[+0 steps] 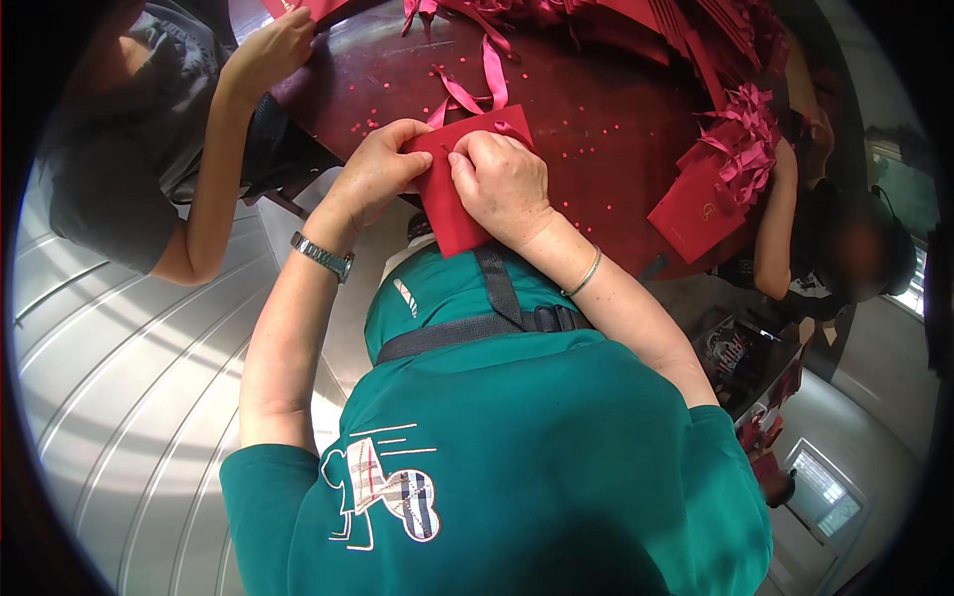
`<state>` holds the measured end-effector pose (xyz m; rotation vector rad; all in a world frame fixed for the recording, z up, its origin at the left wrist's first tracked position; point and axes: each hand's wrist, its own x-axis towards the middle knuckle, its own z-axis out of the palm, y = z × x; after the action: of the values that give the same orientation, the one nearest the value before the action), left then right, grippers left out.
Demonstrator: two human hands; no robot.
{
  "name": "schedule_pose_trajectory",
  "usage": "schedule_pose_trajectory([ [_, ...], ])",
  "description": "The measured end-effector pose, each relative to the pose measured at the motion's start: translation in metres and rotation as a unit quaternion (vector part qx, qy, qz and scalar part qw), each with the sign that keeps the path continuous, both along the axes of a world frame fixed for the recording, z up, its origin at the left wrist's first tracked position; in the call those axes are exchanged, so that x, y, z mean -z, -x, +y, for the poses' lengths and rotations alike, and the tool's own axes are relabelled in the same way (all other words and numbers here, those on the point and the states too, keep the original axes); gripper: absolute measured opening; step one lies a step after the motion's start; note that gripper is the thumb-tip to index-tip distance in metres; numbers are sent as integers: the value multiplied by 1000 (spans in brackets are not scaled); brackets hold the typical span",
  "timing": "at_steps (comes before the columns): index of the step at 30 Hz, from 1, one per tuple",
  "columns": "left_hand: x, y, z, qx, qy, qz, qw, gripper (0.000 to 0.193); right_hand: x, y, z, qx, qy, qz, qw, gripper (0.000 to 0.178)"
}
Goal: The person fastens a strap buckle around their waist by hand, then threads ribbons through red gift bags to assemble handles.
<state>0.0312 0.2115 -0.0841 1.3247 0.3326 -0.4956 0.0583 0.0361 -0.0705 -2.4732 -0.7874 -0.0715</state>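
A red paper gift bag [452, 216] lies flat at the table's near edge, its lower end tipped toward my lap. My left hand [381, 167] pinches the bag's upper left side between thumb and fingers. On the upper part of the bag, my right hand [504, 184] is closed, fingers curled; what its fingertips pinch is hidden. A pink ribbon [494, 74] trails from the bag's top onto the table, and a short piece of ribbon shows by the right knuckles.
Small red paper dots are scattered over the dark red table [586, 109]. Finished-looking red bags with pink ribbons [701, 214] stand at the right, beside a co-worker's arm [775, 233]. More red bags [646, 20] pile up at the back. Another person's arm [214, 169] reaches in at the left.
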Motion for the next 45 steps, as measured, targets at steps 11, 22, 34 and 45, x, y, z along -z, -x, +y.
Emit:
schedule_pose_trajectory([
  [11,-13,7,-7,22,-225,-148,963,30,-19,-24,3,64,-49,278,957,17],
  [22,-31,10,-20,6,-346,-345,872,32,-46,-25,11,94,-67,325,938,16],
  [34,-32,-10,12,72,20,28,997,14,-41,-20,-8,-38,-84,219,971,27],
  [45,-35,-6,-14,104,-261,-197,939,17,-38,-21,-20,-122,-98,114,981,28],
])
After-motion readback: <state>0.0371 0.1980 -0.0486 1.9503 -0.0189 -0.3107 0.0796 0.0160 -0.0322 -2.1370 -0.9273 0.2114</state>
